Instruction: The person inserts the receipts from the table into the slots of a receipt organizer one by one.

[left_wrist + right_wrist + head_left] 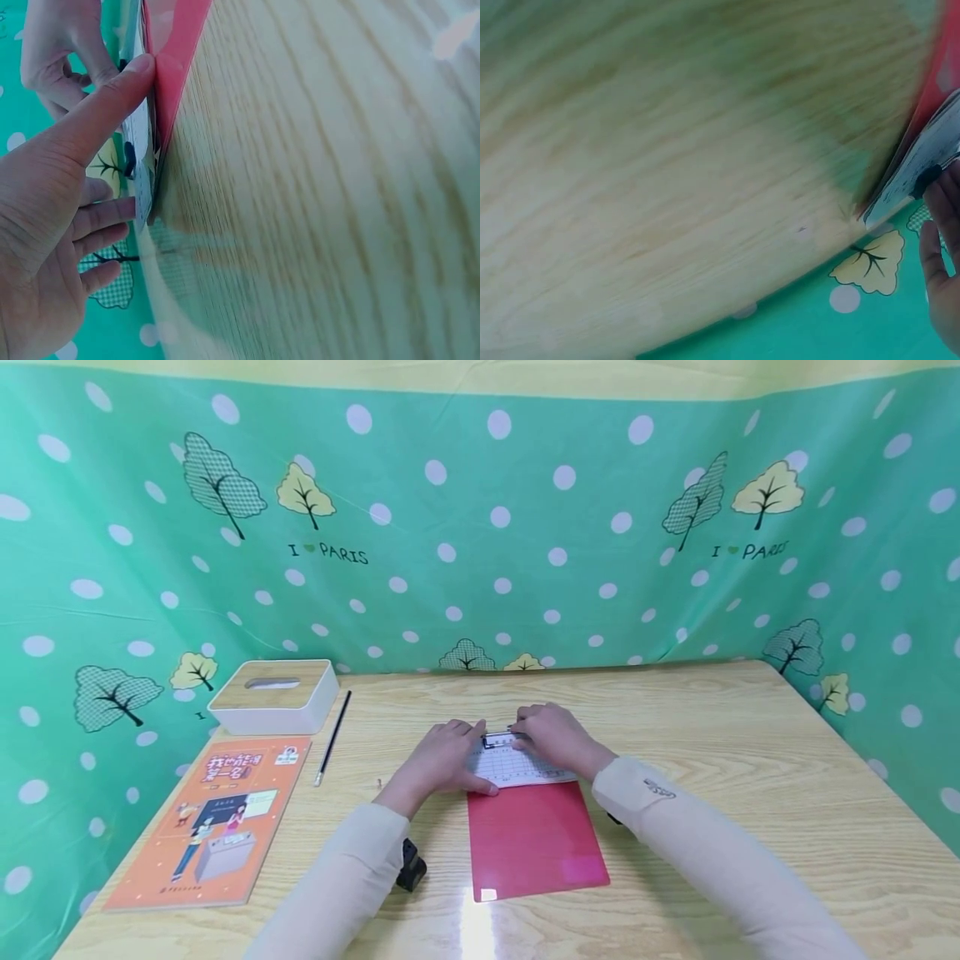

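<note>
A red clipboard (pixel 536 843) lies flat on the wooden table, with a small stack of printed forms (pixel 504 770) across its far end. A clip with black ends (pixel 489 742) sits at that far edge. My left hand (pixel 442 756) holds the left side of the forms, thumb on the near corner and fingers towards the far edge; the left wrist view shows the thumb (pixel 112 97) against the sheets. At the clip, my right hand (pixel 558 739) has its fingers bent and pinches it; part of that contact is hidden. Only some right fingers (pixel 945 210) show in the right wrist view.
On the left lies an orange book (pixel 217 827), with a white tissue box (pixel 273 697) with a wooden top behind it. A dark pencil (pixel 333 735) lies beside them. A green dotted curtain (pixel 480 527) stands behind the table (pixel 720 718).
</note>
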Demonstrator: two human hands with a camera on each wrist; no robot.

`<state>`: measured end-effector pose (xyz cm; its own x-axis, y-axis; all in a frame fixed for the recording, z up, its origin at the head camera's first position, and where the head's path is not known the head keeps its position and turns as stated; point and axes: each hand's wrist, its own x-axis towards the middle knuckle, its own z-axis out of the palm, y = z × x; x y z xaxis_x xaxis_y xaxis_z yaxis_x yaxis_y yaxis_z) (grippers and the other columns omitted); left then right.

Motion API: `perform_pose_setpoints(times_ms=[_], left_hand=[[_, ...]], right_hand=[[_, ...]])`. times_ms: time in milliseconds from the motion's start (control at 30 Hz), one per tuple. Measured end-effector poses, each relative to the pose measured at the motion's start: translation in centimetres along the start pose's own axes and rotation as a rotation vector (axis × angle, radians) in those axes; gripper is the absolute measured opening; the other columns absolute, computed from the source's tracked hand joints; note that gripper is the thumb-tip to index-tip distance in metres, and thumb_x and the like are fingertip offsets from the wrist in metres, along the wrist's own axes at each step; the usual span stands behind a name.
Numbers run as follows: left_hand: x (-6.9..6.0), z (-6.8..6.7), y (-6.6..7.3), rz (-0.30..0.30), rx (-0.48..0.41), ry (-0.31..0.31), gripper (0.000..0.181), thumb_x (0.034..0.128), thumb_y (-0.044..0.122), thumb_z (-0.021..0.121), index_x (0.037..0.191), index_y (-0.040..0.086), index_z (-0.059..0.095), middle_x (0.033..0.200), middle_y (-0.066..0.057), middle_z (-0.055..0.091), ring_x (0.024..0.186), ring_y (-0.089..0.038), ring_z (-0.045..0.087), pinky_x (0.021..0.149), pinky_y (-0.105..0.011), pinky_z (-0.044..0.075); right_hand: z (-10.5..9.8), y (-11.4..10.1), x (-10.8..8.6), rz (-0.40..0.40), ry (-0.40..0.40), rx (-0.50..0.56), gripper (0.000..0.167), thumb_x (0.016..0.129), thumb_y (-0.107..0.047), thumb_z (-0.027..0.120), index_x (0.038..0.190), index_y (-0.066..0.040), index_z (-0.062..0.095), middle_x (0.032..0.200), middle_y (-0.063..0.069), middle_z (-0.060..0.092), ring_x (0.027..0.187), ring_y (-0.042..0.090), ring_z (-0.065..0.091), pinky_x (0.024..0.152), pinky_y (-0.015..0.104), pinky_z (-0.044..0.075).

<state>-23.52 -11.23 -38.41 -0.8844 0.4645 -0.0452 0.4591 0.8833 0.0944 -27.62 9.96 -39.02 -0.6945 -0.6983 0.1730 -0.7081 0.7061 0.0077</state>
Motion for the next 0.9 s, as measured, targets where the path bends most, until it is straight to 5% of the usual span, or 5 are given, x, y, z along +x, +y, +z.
perform_pose_setpoints(times_ms=[467, 733, 900], left_hand=[[0.1, -0.1, 0.2, -0.011, 0.012, -0.026, 0.111, 0.0754, 0.066, 0.080, 0.156, 0.003, 0.036, 0.150, -0.018, 0.049, 0.141, -0.035, 0.042, 0.116, -0.049, 0.032], [0.0, -0.1, 0.3, -0.016, 0.010, -0.028, 0.115, 0.0723, 0.068, 0.081, 0.156, 0.003, 0.036, 0.150, -0.018, 0.049, 0.141, -0.037, 0.041, 0.117, -0.049, 0.030], [-0.4, 0.2, 0.3, -0.002, 0.021, -0.035, 0.124, 0.0667, 0.072, 0.082, 0.157, 0.002, 0.033, 0.152, -0.018, 0.047, 0.142, -0.035, 0.039, 0.118, -0.050, 0.028]], right_hand=[[-0.5, 0.1, -0.2, 0.086, -0.078, 0.104, 0.034, 0.094, -0.024, 0.076, 0.124, -0.007, 0.073, 0.112, 0.009, 0.070, 0.102, 0.025, 0.068, 0.092, 0.041, 0.054], [-1.9, 0.0, -3.0, 0.107, -0.128, 0.087, 0.051, 0.090, -0.025, 0.080, 0.135, -0.007, 0.065, 0.125, 0.015, 0.064, 0.109, 0.031, 0.065, 0.093, 0.045, 0.053], [-2.1, -0.5, -5.8, 0.041, -0.104, 0.105, 0.044, 0.087, -0.020, 0.082, 0.127, -0.005, 0.070, 0.120, 0.016, 0.065, 0.105, 0.032, 0.066, 0.091, 0.045, 0.055]])
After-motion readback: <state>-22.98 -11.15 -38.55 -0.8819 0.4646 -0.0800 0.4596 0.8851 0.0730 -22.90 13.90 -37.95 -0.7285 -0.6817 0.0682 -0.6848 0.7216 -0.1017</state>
